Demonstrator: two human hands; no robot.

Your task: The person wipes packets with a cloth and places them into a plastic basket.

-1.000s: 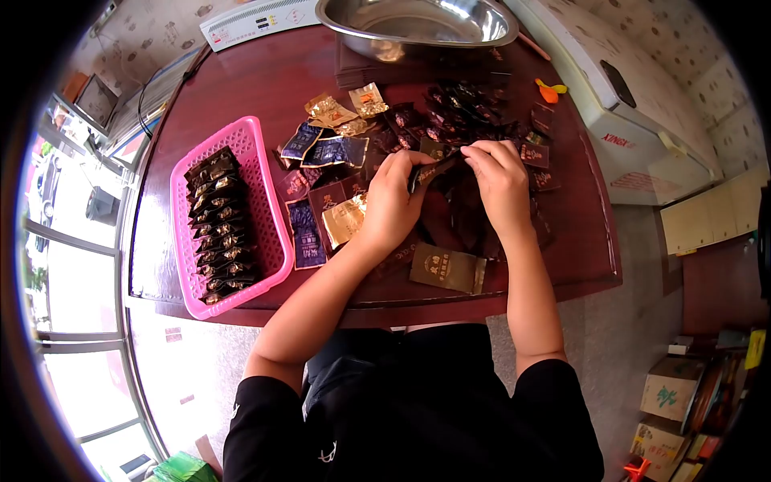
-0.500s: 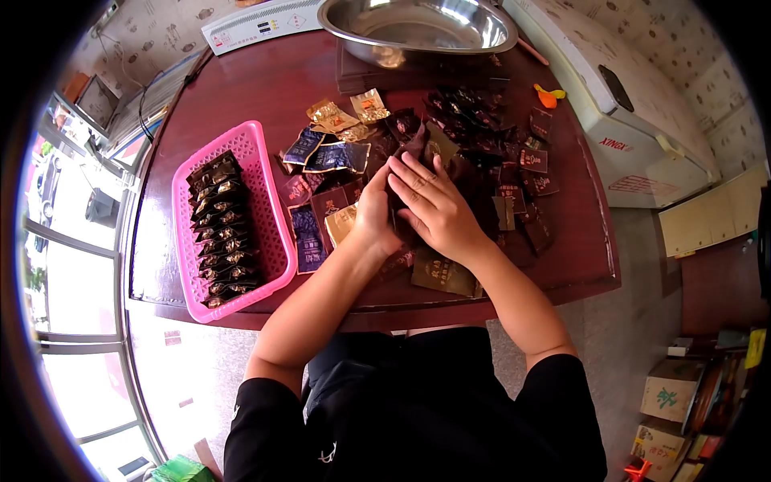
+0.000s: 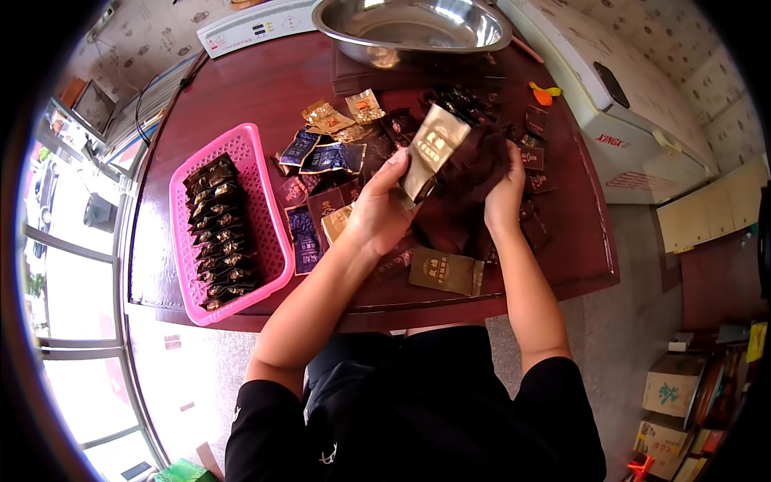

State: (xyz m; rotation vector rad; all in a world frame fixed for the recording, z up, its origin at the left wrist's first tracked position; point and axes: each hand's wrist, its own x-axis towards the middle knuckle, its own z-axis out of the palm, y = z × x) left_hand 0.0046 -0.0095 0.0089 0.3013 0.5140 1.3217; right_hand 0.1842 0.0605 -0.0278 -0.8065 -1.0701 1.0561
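My left hand (image 3: 385, 201) is closed on a shiny gold-brown packet (image 3: 434, 149), thumb on its face, tilted up over the table. My right hand (image 3: 506, 191) grips the edge of a dark brown cloth-like bag (image 3: 474, 173), which hangs beside the packet. Around them lie dark red packets (image 3: 534, 157), blue packets (image 3: 303, 237) and gold packets (image 3: 328, 118). One flat brown packet (image 3: 444, 271) rests near the table's front edge. At the left, a pink basket (image 3: 279, 241) holds a row of dark packets (image 3: 221, 233).
A large steel basin (image 3: 414, 32) stands at the back of the red-brown table (image 3: 233, 96), with a white device (image 3: 257, 28) to its left. Orange and yellow items (image 3: 544, 94) lie at the back right. Beyond the right edge stands a white appliance (image 3: 634, 132) with a phone on top.
My hands were pressed together and have parted. The gold-brown packet now shows upright in my left hand, and my right hand has moved right with the dark bag.
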